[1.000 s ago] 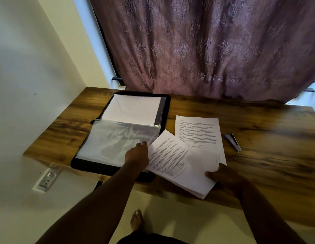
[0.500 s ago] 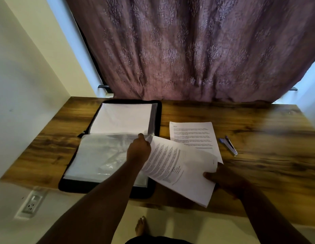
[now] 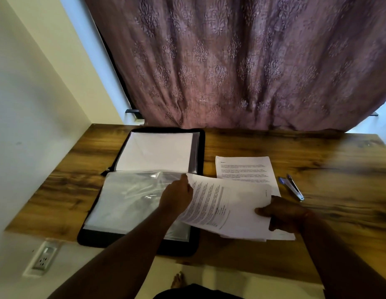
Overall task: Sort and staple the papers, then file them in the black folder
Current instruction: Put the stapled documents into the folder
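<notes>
The black folder is lying open on the bench, clear sleeves showing. The right hand is pinching a printed paper set in its grip, angled over the folder's right edge. The left hand is pinching a clear sleeve at its top corner. Another sheet and a stapler are lying just beside.

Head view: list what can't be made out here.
- Printed text on the held papers and the flat sheet: too small and blurred.
- Any staple in the held papers: not visible.
- Left hand fingertips at the clear sleeve: hidden behind the hand.
- Stapler: small, motion-blurred.
- Black folder near edge: partly covered by the forearm.
</notes>
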The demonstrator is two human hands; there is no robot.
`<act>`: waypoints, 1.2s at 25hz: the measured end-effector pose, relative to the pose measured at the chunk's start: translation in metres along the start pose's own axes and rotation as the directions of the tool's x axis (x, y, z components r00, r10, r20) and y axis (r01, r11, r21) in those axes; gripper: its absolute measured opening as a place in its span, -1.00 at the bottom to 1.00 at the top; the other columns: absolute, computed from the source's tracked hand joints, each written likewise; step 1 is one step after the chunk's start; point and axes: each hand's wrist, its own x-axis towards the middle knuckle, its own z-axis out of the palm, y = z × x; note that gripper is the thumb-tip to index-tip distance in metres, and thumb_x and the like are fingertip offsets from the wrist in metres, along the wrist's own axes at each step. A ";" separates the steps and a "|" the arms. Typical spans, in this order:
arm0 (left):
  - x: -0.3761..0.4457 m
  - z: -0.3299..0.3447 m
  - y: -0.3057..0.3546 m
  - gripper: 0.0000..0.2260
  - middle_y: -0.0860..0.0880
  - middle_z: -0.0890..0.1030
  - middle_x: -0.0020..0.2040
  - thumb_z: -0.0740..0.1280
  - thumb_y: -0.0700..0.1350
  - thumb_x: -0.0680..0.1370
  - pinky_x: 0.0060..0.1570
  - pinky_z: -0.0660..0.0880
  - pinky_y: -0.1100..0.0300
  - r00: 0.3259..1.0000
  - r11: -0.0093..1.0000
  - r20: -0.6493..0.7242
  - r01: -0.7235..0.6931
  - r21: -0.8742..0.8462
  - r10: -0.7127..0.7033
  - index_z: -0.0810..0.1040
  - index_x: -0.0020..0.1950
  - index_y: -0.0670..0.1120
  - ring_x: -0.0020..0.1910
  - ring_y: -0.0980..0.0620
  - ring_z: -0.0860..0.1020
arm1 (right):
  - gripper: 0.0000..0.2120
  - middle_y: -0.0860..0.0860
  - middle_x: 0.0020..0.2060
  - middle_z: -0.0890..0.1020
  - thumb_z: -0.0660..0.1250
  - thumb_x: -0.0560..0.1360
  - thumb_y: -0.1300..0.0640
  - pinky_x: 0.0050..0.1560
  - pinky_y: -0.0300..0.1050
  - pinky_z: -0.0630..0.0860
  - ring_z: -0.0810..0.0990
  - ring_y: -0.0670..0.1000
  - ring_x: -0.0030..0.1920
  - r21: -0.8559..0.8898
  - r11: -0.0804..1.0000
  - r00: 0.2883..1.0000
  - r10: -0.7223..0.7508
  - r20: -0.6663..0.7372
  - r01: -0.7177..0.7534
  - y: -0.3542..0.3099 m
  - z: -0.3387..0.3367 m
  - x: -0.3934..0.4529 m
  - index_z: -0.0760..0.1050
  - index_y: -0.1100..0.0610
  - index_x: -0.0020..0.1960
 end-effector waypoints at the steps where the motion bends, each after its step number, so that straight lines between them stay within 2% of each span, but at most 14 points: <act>1: -0.003 -0.001 -0.001 -0.81 -0.11 0.64 -0.07 0.16 -0.05 0.61 -0.17 0.55 0.06 0.999 0.999 0.041 -0.012 0.050 0.009 0.40 0.15 -0.13 -0.10 -0.14 0.64 | -0.58 0.24 0.12 0.62 0.38 0.45 0.30 0.15 0.37 0.50 0.55 0.36 0.18 -0.010 1.000 0.999 0.006 -0.047 -0.006 -0.003 0.000 0.005 0.43 0.15 0.29; 3: -0.013 -0.002 -0.004 -0.74 -0.08 0.62 0.00 0.21 -0.02 0.55 -0.12 0.56 0.04 0.992 0.989 0.125 -0.009 0.146 -0.010 0.36 0.19 -0.10 -0.07 -0.13 0.63 | -0.64 0.20 0.14 0.61 0.37 0.49 0.28 0.21 0.43 0.43 0.56 0.32 0.18 -0.015 1.000 0.994 -0.010 -0.113 0.008 -0.009 0.003 0.014 0.45 0.09 0.25; 6: -0.029 -0.002 -0.012 -0.60 -0.09 0.54 0.11 0.23 0.00 0.48 -0.05 0.52 0.03 0.973 0.964 0.216 0.016 0.266 -0.076 0.34 0.27 -0.11 0.02 -0.14 0.60 | -0.68 0.16 0.14 0.61 0.37 0.52 0.23 0.17 0.37 0.50 0.58 0.25 0.16 -0.039 0.999 0.985 -0.041 -0.166 0.035 -0.015 0.012 0.021 0.44 0.04 0.23; 10: -0.046 -0.003 -0.020 -0.65 -0.08 0.58 0.10 0.22 -0.02 0.52 -0.03 0.51 0.04 0.961 0.927 0.254 0.004 0.374 -0.107 0.38 0.27 -0.10 0.03 -0.12 0.61 | -0.71 0.14 0.13 0.62 0.36 0.54 0.21 0.12 0.35 0.53 0.59 0.23 0.13 -0.024 0.998 0.976 -0.055 -0.209 0.051 -0.014 0.014 0.022 0.44 0.01 0.22; 15: -0.064 0.002 -0.003 -0.60 -0.10 0.59 0.09 0.16 -0.04 0.56 0.00 0.51 0.05 0.966 0.949 0.250 -0.019 0.315 -0.063 0.31 0.40 -0.09 0.02 -0.12 0.60 | -0.72 0.13 0.13 0.60 0.33 0.56 0.14 0.11 0.32 0.55 0.58 0.23 0.13 0.030 0.991 0.957 -0.118 -0.265 0.131 -0.016 0.030 0.025 0.43 0.00 0.25; 19: -0.074 0.002 -0.001 -0.56 -0.08 0.59 0.11 0.14 -0.01 0.58 0.04 0.54 0.02 0.976 0.970 0.203 0.033 0.241 -0.083 0.29 0.45 -0.09 0.05 -0.11 0.59 | -0.75 0.10 0.10 0.58 0.30 0.59 0.08 0.06 0.28 0.58 0.58 0.20 0.10 -0.102 0.988 0.965 -0.135 -0.223 0.115 -0.015 0.047 0.026 0.41 -0.06 0.25; 22: -0.081 0.002 0.001 -0.54 -0.11 0.57 0.15 0.14 -0.01 0.59 0.06 0.51 0.01 0.969 0.974 0.206 0.089 0.209 -0.133 0.24 0.48 -0.10 0.09 -0.12 0.58 | -0.78 0.16 0.10 0.58 0.25 0.61 0.17 -0.08 0.15 0.59 0.58 0.17 0.01 -0.122 0.991 0.949 -0.082 -0.304 0.047 -0.004 0.034 0.023 0.42 0.10 0.25; 23: -0.084 0.002 0.004 -0.54 -0.12 0.57 0.17 0.13 -0.02 0.60 0.07 0.50 0.00 0.966 0.973 0.216 0.097 0.211 -0.143 0.23 0.49 -0.10 0.11 -0.13 0.57 | -0.77 0.17 0.13 0.57 0.22 0.62 0.20 -0.14 0.09 0.58 0.57 0.16 0.00 -0.172 0.985 0.943 -0.083 -0.323 0.028 -0.002 0.034 0.023 0.41 0.13 0.27; 25: -0.088 0.002 0.010 -0.55 -0.12 0.55 0.21 0.11 -0.04 0.62 0.12 0.48 -0.02 0.965 0.969 0.222 0.085 0.232 -0.138 0.20 0.51 -0.10 0.15 -0.15 0.55 | -0.71 0.13 0.20 0.52 0.18 0.63 0.18 -0.19 0.04 0.55 0.54 0.18 0.09 -0.332 0.942 0.920 -0.174 -0.350 0.052 -0.003 0.045 0.030 0.37 0.10 0.34; 26: -0.090 0.001 0.013 -0.55 -0.12 0.54 0.23 0.10 -0.05 0.63 0.14 0.47 -0.02 0.968 0.966 0.213 0.078 0.245 -0.133 0.19 0.52 -0.11 0.18 -0.15 0.54 | -0.67 0.11 0.24 0.49 0.17 0.62 0.17 -0.13 0.09 0.57 0.51 0.19 0.16 -0.417 0.905 0.904 -0.243 -0.350 0.082 -0.007 0.055 0.034 0.35 0.08 0.39; 28: -0.092 -0.001 0.015 -0.55 -0.13 0.53 0.26 0.09 -0.06 0.65 0.18 0.46 -0.03 0.976 0.960 0.187 0.060 0.273 -0.114 0.19 0.53 -0.11 0.20 -0.15 0.53 | -0.63 0.11 0.28 0.48 0.18 0.62 0.14 0.14 0.20 0.54 0.48 0.20 0.25 -0.533 0.837 0.876 -0.345 -0.336 0.125 -0.013 0.066 0.043 0.34 0.11 0.42; 30: -0.093 -0.004 0.017 -0.55 -0.13 0.54 0.27 0.08 -0.08 0.65 0.18 0.47 -0.03 0.983 0.953 0.160 0.036 0.301 -0.087 0.20 0.54 -0.13 0.19 -0.15 0.54 | -0.73 0.13 0.22 0.54 0.20 0.62 0.10 0.18 0.23 0.54 0.54 0.21 0.18 -0.537 0.836 0.868 -0.344 -0.359 0.109 -0.016 0.060 0.052 0.44 0.13 0.29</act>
